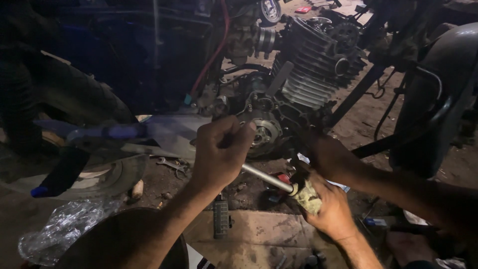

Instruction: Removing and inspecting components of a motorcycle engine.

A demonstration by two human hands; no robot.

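Observation:
A bare motorcycle engine [311,69] with a finned cylinder stands ahead, its round side cover [264,132] exposed. My left hand [220,152] is fisted around the upper end of a shiny metal bar [266,177], right in front of that cover. At the bar's lower end my right hand [331,209] clutches a dirty rag [306,197] wrapped around it. Another person's hand [326,154] reaches in from the right, under the engine, just above my right hand.
A spanner [172,164] lies on the dirt below the engine. A black foot peg [220,216] rests on a cardboard sheet [259,234]. Crumpled clear plastic [59,231] is at lower left, a tyre [84,99] at left, a dark frame [433,99] at right.

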